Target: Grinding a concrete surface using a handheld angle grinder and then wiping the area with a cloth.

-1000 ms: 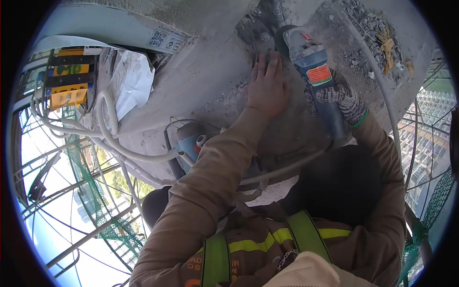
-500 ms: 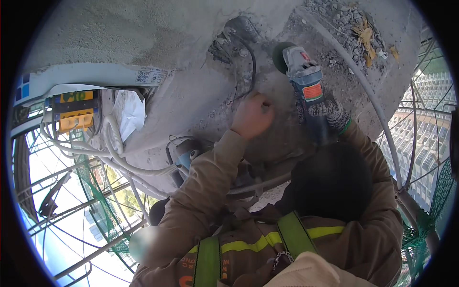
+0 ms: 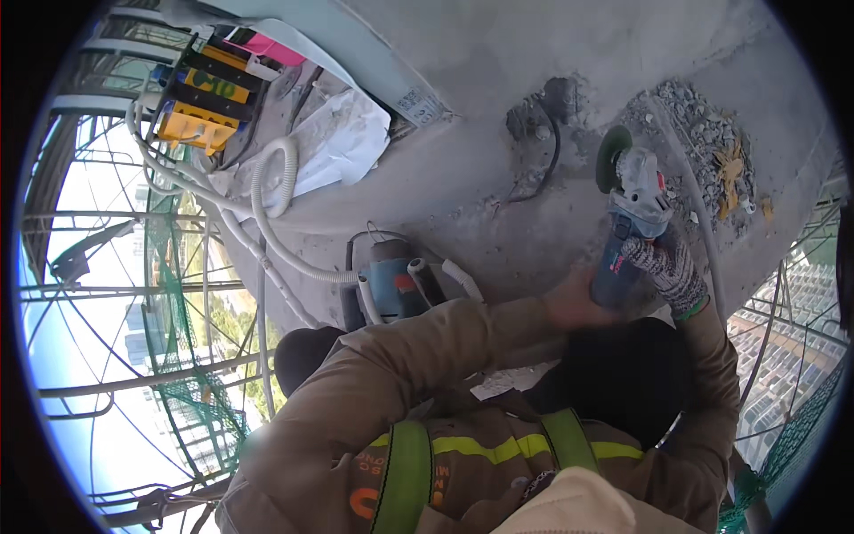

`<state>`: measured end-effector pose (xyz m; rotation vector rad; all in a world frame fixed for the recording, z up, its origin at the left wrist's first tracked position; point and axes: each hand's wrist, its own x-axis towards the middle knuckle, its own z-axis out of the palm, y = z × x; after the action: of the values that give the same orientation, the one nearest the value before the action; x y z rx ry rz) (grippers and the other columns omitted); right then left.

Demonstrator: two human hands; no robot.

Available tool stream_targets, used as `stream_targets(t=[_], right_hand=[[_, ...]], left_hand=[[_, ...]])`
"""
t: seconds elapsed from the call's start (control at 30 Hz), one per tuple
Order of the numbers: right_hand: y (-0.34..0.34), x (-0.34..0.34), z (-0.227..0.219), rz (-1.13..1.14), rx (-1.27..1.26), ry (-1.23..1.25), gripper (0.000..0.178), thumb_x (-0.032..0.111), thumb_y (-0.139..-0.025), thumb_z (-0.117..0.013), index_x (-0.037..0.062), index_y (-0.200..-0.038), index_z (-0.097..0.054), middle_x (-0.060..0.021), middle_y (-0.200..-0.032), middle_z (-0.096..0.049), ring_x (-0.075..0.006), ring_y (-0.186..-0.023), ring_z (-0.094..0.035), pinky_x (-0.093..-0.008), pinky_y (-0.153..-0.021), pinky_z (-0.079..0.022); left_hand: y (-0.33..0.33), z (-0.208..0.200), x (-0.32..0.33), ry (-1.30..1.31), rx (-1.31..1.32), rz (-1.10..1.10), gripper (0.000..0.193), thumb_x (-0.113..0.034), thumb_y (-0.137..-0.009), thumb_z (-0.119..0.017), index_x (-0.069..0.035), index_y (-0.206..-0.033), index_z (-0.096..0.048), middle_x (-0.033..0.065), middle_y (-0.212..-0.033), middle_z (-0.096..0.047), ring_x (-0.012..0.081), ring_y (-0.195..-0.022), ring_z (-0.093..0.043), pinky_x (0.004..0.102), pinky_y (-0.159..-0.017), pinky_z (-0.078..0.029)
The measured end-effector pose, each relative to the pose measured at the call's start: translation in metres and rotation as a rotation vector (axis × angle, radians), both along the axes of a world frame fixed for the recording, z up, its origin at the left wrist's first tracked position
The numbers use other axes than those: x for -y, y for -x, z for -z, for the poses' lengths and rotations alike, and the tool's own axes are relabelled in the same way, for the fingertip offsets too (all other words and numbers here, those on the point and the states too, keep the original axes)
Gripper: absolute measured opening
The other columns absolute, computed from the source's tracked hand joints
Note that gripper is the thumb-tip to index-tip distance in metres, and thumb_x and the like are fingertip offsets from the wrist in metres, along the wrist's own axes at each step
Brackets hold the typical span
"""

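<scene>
In my right hand (image 3: 665, 267), which wears a speckled knit glove, is a blue and grey angle grinder (image 3: 612, 267); the fingers wrap its body. Its green disc (image 3: 612, 158) stands at the far end, above the dusty concrete surface. My bare left hand (image 3: 576, 301) is at the rear end of the grinder's body, blurred, with its fingers partly hidden behind it. Whether it grips the body, I cannot tell. A dark cable (image 3: 553, 147) curves out of a rough hole (image 3: 525, 120) in the concrete, left of the disc.
A blue power tool (image 3: 391, 280) with a white corrugated hose (image 3: 307, 262) sits left of my hands. Beyond it lie a white sheet (image 3: 347, 147) and yellow-black equipment (image 3: 200, 125). Rubble (image 3: 712, 147) and a pale pipe (image 3: 698, 196) are at right. Green netting (image 3: 169, 294) and scaffold bars border the drop.
My left hand has left the spot near the dark cable and come back to the grinder's rear end. The view has shifted, and more of the blue power tool shows.
</scene>
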<state>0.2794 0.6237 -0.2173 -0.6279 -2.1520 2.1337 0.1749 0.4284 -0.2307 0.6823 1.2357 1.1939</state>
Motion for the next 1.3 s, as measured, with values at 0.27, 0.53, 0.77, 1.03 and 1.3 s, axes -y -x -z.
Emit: stream_targets(t=[0.27,0.53,0.77,1.03,1.3], right_hand=[[0.028,0.066,-0.113,-0.19,-0.082,-0.624,0.044,0.035,-0.083,-0.079,0.0067,-0.115,-0.069,-0.0162,-0.107,-0.072,-0.0376,-0.097,-0.07,-0.0446,-0.084,-0.057],[0.109,0.132,-0.181,-0.446,-0.156,-0.925,0.052,0.032,-0.079,-0.086,0.0019,-0.118,-0.067,-0.0151,-0.1,-0.073,-0.0347,-0.091,-0.071,-0.0448,-0.08,-0.057],[0.207,0.201,-0.219,-0.579,-0.471,-0.414,0.052,0.031,-0.088,-0.084,0.0028,-0.127,-0.066,-0.0133,-0.113,-0.071,-0.024,-0.102,-0.072,-0.0381,-0.085,-0.057],[0.209,0.14,-0.186,-0.815,-0.353,-0.358,0.044,0.02,-0.09,-0.082,0.0033,-0.129,-0.068,-0.0106,-0.114,-0.072,-0.0175,-0.102,-0.071,-0.0339,-0.089,-0.058],[0.209,0.109,-0.183,-0.622,-0.404,-0.478,0.036,0.013,-0.09,-0.079,0.0035,-0.124,-0.069,-0.0122,-0.11,-0.073,-0.0208,-0.102,-0.071,-0.0357,-0.091,-0.057]], left_hand=[[-0.023,0.015,0.019,-0.378,-0.018,-0.224,0.071,-0.013,-0.079,-0.089,-0.007,-0.141,-0.055,0.0084,-0.139,-0.063,0.0182,-0.131,-0.056,0.0387,-0.114,-0.043],[0.024,-0.088,0.102,-0.297,-0.044,-0.386,0.062,-0.017,-0.078,-0.09,-0.009,-0.132,-0.059,0.0062,-0.126,-0.066,0.0176,-0.117,-0.063,0.0379,-0.105,-0.05],[0.107,-0.191,0.237,-0.042,-0.331,-0.6,0.032,-0.007,-0.078,-0.086,-0.005,-0.104,-0.067,0.0021,-0.092,-0.071,0.011,-0.082,-0.068,0.0293,-0.074,-0.056],[0.247,-0.332,0.369,0.452,-1.1,-0.88,0.042,-0.015,-0.072,-0.085,0.001,-0.103,-0.061,0.0038,-0.084,-0.064,0.0123,-0.069,-0.063,0.0295,-0.065,-0.053],[0.368,-0.364,0.373,0.589,-1.501,-0.699,0.056,-0.018,-0.068,-0.085,0.001,-0.114,-0.061,0.0053,-0.086,-0.064,0.0139,-0.066,-0.063,0.0314,-0.059,-0.054]])
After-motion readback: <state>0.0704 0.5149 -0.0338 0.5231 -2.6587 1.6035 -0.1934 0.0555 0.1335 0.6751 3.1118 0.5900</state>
